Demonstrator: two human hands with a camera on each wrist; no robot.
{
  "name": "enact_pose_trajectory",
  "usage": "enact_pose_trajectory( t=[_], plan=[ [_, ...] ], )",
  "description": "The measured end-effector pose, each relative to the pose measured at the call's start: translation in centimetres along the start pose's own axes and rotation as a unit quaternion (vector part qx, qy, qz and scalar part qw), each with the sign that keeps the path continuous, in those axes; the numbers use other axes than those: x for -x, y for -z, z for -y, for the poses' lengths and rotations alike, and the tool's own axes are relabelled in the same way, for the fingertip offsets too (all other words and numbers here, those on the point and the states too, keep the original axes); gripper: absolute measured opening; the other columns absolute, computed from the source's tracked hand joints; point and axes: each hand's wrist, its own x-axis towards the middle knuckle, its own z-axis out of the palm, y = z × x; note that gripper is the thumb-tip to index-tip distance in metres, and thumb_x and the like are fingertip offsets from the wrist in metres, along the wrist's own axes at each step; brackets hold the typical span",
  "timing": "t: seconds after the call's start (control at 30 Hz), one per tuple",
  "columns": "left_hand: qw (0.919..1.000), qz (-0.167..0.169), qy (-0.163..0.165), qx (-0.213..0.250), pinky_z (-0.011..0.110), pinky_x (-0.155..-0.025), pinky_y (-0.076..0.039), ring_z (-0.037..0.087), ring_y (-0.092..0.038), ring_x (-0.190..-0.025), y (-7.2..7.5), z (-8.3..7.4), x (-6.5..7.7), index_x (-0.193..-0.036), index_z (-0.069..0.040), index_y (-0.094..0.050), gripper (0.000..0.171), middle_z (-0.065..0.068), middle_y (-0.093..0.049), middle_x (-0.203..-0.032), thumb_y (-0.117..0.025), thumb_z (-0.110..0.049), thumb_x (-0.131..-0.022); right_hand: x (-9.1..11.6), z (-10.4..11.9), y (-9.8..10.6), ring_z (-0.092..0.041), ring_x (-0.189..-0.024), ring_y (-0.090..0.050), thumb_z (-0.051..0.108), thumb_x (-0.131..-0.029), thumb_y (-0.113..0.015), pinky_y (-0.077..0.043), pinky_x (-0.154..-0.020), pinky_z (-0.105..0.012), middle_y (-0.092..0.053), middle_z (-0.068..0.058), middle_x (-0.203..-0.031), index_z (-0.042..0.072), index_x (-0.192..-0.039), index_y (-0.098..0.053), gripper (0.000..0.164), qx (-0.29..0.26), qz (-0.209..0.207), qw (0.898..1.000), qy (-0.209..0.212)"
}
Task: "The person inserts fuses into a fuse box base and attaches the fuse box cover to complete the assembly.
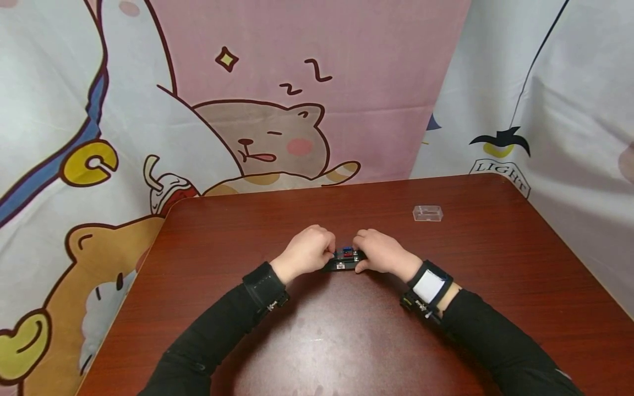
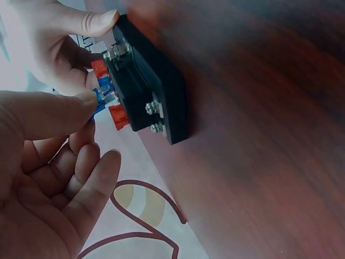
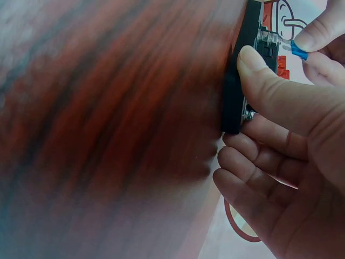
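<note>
A black fuse block [image 1: 342,265] lies on the table between both hands, metal screws along its sides. In the left wrist view, a red blade fuse [image 2: 118,116], another red fuse [image 2: 99,68] and a blue fuse [image 2: 104,83] sit in its raised middle. My left hand [image 1: 307,248] pinches a separate blue blade fuse [image 3: 299,50] between thumb and forefinger, its metal prongs pointing at the block and close to the slots. My right hand [image 1: 383,252] grips the block's right end, with the thumb [image 3: 261,70] on the near side and fingers behind.
Farther back on the right, a small clear plastic box [image 1: 427,213] stands on the brown wooden table [image 1: 238,231]. Cloth with cartoon prints [image 1: 386,82] hangs behind the table and along its sides.
</note>
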Motion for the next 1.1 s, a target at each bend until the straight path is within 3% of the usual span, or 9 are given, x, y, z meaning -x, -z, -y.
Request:
enact_pose_trajectory(
  t=[1.1],
  plan=[
    [0.9993,0.0,0.013,-0.034,0.029,-0.069,-0.046,0.016,-0.055,-0.079,-0.97,-0.41,-0.14,-0.071,-0.017,-0.062,0.02,-0.006,-0.058,-0.073,-0.077,-0.006,-0.079,0.13,-0.13,-0.12,-0.019,-0.081,-0.052,0.035,-0.07,-0.089,-0.046,-0.074,-0.036,-0.051,0.001,-0.085,0.009,-0.09,-0.064,0.041,-0.003,-0.01,1.0,0.006]
  ],
)
